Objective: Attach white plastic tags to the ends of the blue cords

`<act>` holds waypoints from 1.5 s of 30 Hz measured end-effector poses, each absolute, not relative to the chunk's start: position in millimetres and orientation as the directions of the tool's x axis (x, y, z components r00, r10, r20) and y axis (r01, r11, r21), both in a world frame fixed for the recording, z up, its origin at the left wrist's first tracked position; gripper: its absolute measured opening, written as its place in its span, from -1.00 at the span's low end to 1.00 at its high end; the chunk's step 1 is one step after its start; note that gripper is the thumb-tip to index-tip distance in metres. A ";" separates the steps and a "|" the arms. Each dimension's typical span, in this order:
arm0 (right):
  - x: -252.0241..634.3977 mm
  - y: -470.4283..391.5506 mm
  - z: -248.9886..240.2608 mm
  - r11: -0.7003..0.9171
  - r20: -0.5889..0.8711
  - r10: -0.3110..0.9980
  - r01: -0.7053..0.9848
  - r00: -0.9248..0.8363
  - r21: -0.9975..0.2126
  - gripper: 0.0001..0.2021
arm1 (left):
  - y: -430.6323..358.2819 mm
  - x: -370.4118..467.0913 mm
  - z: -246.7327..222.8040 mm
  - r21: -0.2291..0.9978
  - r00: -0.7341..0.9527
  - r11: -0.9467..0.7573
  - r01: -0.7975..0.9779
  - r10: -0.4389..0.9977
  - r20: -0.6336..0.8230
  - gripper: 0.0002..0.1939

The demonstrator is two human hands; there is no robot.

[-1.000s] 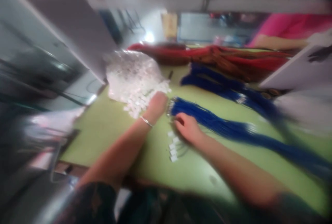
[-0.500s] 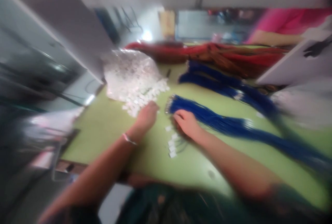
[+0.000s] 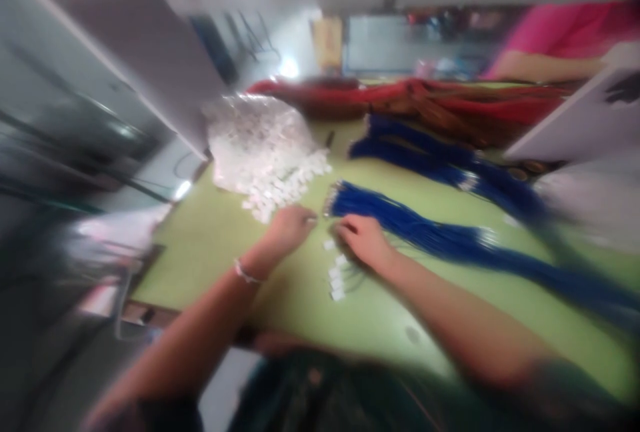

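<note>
Green worktop [image 3: 200, 252]. Left hand [image 3: 290, 227]: fingertips pressed together on a small white piece, just off the near edge of the loose white connectors [image 3: 273, 192] spilling from a clear plastic bag [image 3: 255, 132]. Right hand [image 3: 365, 239]: thumb and forefinger curled close, beside the tipped end of the near blue wire bundle [image 3: 415, 222]; blur hides what it pinches, cannot tell. Near its fingers, toward the wearer, 1 short file of white connectors [image 3: 336, 279]. Beyond: more blue wires [image 3: 410, 152], then red and brown wires [image 3: 425, 102].
</note>
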State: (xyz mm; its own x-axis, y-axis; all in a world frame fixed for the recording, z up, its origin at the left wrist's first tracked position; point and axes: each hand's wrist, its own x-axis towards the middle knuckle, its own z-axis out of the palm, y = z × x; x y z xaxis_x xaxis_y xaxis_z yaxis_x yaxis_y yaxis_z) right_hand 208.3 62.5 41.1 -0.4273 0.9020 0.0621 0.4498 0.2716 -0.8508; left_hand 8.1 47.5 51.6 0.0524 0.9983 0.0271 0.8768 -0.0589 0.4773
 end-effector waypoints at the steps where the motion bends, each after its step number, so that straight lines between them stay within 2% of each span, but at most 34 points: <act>1: 208.3 63.0 42.2 0.254 0.048 0.908 0.455 -0.417 -0.853 -0.84 | 46.5 8.0 52.7 0.463 0.061 -0.063 0.884 0.998 0.020 -0.77; 3: 208.2 64.4 45.7 0.217 0.016 0.917 0.466 -0.398 -0.857 -0.84 | 45.2 7.8 55.9 0.476 0.049 -0.054 0.878 0.999 0.024 -0.79; 6: 208.5 66.6 50.8 0.167 -0.047 0.915 0.483 -0.401 -0.860 -0.81 | 44.6 10.7 62.3 0.637 -0.087 0.063 0.768 0.996 0.007 -0.77; 8: 209.2 67.8 51.3 0.166 -0.047 0.915 0.482 -0.401 -0.860 -0.81 | 44.4 15.7 65.4 0.782 -0.165 0.147 0.605 0.985 -0.058 -0.71; 11: 210.6 68.6 47.5 0.227 0.025 0.921 0.484 -0.388 -0.845 -0.82 | 43.3 25.7 63.7 0.941 -0.134 0.221 0.258 0.972 -0.191 -0.68; 13: 211.6 68.4 44.3 0.277 0.069 0.916 0.498 -0.396 -0.822 -0.81 | 41.7 32.1 58.5 0.964 -0.083 0.267 0.005 0.961 -0.265 -0.69; 15: 212.4 67.8 42.4 0.323 0.096 0.903 0.511 -0.420 -0.797 -0.79 | 39.7 37.1 52.2 0.933 -0.036 0.300 -0.196 0.949 -0.313 -0.71; 18: 213.0 66.9 41.4 0.378 0.125 0.882 0.523 -0.455 -0.764 -0.79 | 37.4 41.2 43.7 0.880 0.030 0.337 -0.335 0.937 -0.347 -0.72; 26: 213.2 64.0 41.9 0.444 0.157 0.858 0.552 -0.490 -0.706 -0.82 | 38.7 39.9 31.3 0.907 0.019 0.345 -0.243 0.936 -0.351 -0.70; 33: 212.1 60.3 46.5 0.543 0.145 0.818 0.664 -0.556 -0.514 -0.80 | 36.0 44.3 27.9 0.972 -0.055 0.236 0.014 0.970 -0.235 -0.74; 38: 213.9 64.4 44.1 0.409 0.083 0.872 0.625 -0.482 -0.665 -0.80 | 34.0 45.6 29.2 0.974 -0.078 0.206 0.094 0.977 -0.199 -0.75; 40: 215.0 65.7 44.4 0.416 0.076 0.867 0.632 -0.492 -0.654 -0.80 | 33.6 44.6 29.2 0.971 -0.087 0.216 0.099 0.974 -0.208 -0.75; 45: 215.6 66.4 40.8 0.552 0.131 0.792 0.607 -0.597 -0.572 -0.73 | 33.4 45.4 24.9 0.963 -0.069 0.200 0.181 0.979 -0.190 -0.79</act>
State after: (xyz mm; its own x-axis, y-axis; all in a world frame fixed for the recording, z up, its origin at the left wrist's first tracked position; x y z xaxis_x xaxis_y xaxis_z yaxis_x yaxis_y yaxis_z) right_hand 215.6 66.4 40.8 -0.5965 0.7919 0.1309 0.6071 0.5519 -0.5717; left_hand 45.4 33.4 24.9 -0.0693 0.9793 -0.1899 0.1806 0.1996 0.9631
